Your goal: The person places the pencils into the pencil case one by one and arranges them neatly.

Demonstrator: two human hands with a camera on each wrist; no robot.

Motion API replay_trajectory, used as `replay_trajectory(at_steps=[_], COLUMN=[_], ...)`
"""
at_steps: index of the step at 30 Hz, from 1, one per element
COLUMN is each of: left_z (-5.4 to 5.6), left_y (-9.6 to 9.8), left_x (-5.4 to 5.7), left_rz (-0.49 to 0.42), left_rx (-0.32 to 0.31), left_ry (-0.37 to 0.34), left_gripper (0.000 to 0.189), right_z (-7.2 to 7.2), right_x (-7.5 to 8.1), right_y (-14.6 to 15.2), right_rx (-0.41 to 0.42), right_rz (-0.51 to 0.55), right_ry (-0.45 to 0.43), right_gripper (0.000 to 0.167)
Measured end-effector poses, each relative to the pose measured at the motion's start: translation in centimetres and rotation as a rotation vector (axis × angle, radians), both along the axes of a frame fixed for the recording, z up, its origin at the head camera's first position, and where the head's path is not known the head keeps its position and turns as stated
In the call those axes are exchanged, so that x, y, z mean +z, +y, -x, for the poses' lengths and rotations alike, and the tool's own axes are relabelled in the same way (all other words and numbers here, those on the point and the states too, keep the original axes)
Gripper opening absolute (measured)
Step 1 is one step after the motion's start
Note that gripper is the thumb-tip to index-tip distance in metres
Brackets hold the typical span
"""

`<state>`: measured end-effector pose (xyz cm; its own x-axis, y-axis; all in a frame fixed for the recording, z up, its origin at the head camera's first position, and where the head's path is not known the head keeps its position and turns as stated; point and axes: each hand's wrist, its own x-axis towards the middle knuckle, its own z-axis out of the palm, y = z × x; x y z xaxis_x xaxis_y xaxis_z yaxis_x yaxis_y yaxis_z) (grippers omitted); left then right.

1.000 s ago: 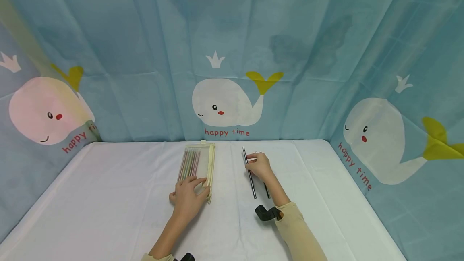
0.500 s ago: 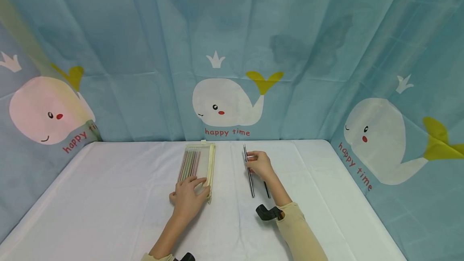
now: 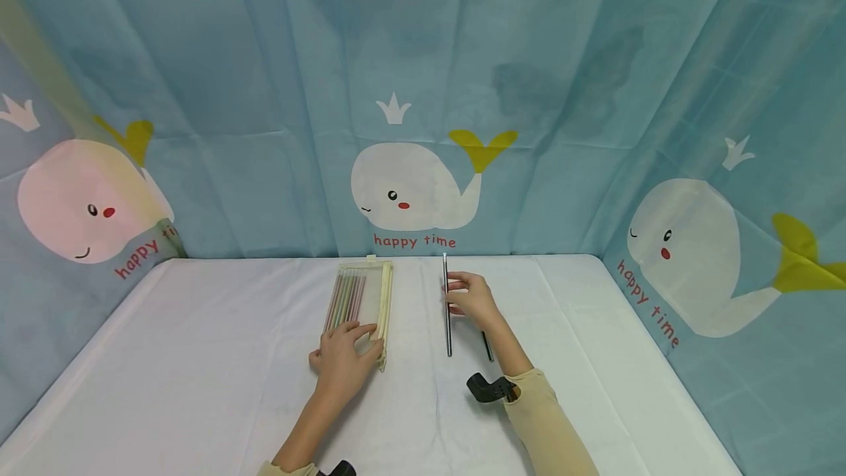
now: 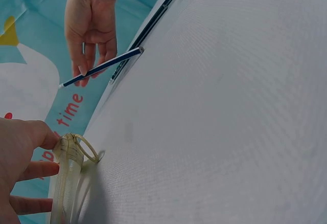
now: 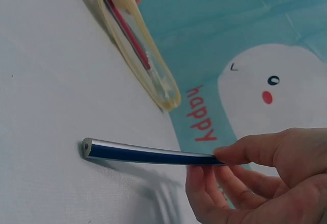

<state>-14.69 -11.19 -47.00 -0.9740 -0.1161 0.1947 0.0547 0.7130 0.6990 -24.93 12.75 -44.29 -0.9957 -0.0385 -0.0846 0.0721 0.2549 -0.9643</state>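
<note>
My right hand (image 3: pixel 471 301) pinches a blue-and-silver striped pencil (image 5: pixel 143 152) between thumb and fingertips, its blunt end facing back toward me. In the head view this pencil points almost straight away, a little right of the clear pencil case (image 3: pixel 384 300). The case has a cream zip edge and several pastel-coloured pencils (image 3: pixel 346 296) inside. My left hand (image 3: pixel 345 358) grips the near end of the case, thumb and fingers at its zip edge. In the right wrist view the mouth of the case gapes, showing a pink pencil (image 5: pixel 125 27) within.
Dark striped pencil stock (image 4: pixel 148 27) lies on the white tablecloth (image 3: pixel 198 358) beneath my right forearm, partly hidden in the head view. A blue curtain (image 3: pixel 277 94) with whale prints rises behind the table's far edge. Black wrist mounts (image 3: pixel 489 388) sit at the cuffs.
The held pencil has swung upright in the head view, its near end moving left and its far end farther away. My right hand rose slightly; the left hand and case stayed put.
</note>
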Motion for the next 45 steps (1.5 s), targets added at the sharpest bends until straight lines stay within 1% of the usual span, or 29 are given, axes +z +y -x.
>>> replay_trajectory(at_steps=[5,11,15,20,26,30,36,45], left_z=[0.0,0.0,0.0,0.0,0.0,0.1,0.2,0.2], left_y=[0.0,0.0,0.0,0.0,-0.1,-0.2,-0.1,0.0], left_x=[0.0,0.0,-0.1,-0.1,-0.2,-0.2,-0.2,-0.3], left_rz=[-0.001,-0.002,-0.006,0.000,0.003,0.008,0.019,0.022], left_rx=[-0.002,-0.002,0.000,0.001,-0.004,-0.005,0.006,0.012], left_ry=[0.001,0.004,0.001,-0.005,0.001,0.008,-0.001,-0.003], left_gripper=[0.031,0.031,0.031,0.031,0.031,0.031,0.033,0.032], right_z=[0.1,0.2,0.2,0.0,-0.3,-0.5,-0.6,0.1], right_x=[-0.1,-0.5,-0.8,-1.0,-1.5,-1.8,-1.7,-1.9], right_y=[-0.1,-0.4,-0.6,-1.2,-2.4,-3.4,-4.6,-6.2], right_rx=[0.025,0.043,0.050,0.065,0.090,0.097,0.111,0.133], right_rz=[0.029,0.058,0.063,0.076,0.066,0.071,0.077,0.069], right_ry=[0.007,0.003,0.029,0.046,0.032,0.008,-0.004,-0.008], right_gripper=[0.050,0.055,0.057,0.058,0.059,0.057,0.053,0.046])
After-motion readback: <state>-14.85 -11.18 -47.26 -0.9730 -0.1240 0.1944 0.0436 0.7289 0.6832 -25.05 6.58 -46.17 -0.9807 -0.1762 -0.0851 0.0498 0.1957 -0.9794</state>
